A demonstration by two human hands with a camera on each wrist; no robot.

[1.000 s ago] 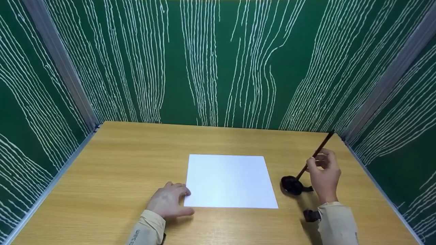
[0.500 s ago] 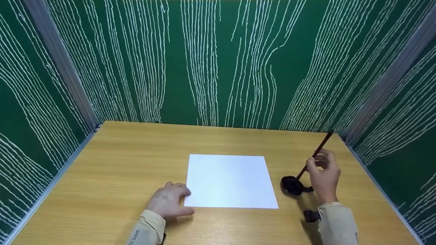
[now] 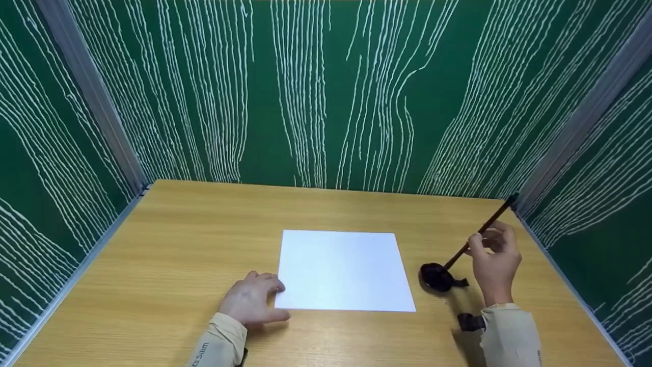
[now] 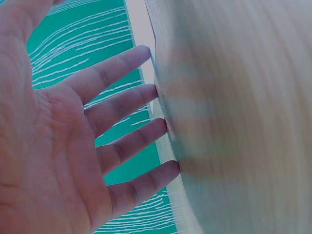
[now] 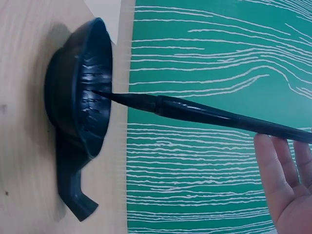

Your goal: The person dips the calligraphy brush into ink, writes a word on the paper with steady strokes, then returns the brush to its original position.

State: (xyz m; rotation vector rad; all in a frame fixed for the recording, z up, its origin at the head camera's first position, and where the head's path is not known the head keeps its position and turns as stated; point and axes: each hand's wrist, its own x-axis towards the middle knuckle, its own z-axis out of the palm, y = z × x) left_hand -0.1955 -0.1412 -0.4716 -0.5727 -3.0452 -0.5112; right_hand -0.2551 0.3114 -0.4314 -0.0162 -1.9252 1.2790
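Note:
A dark calligraphy brush (image 3: pixel 488 226) slants up to the right in my right hand (image 3: pixel 495 260), pinched between thumb and fingers along its handle. Its pointed black bristles (image 5: pixel 131 101) reach over the rim into a small black ink dish (image 3: pixel 435 278). In the right wrist view the dish (image 5: pixel 80 92) shows wet, shiny ink streaks inside and a bent handle below. My left hand (image 3: pixel 252 300) rests at the left edge of a white sheet of paper (image 3: pixel 344 270), fingers spread. The left wrist view shows its fingertips (image 4: pixel 170 168) down on the table surface.
The wooden table (image 3: pixel 204 224) is boxed in by green walls (image 3: pixel 438 92) with white wavy lines. Grey posts (image 3: pixel 586 112) stand at the back corners. A black wrist camera (image 3: pixel 469 322) sticks out from the right sleeve.
My right hand and the brush handle have shifted slightly to the right, so the brush leans lower, its tip still at the dish. The left hand and paper stay in place.

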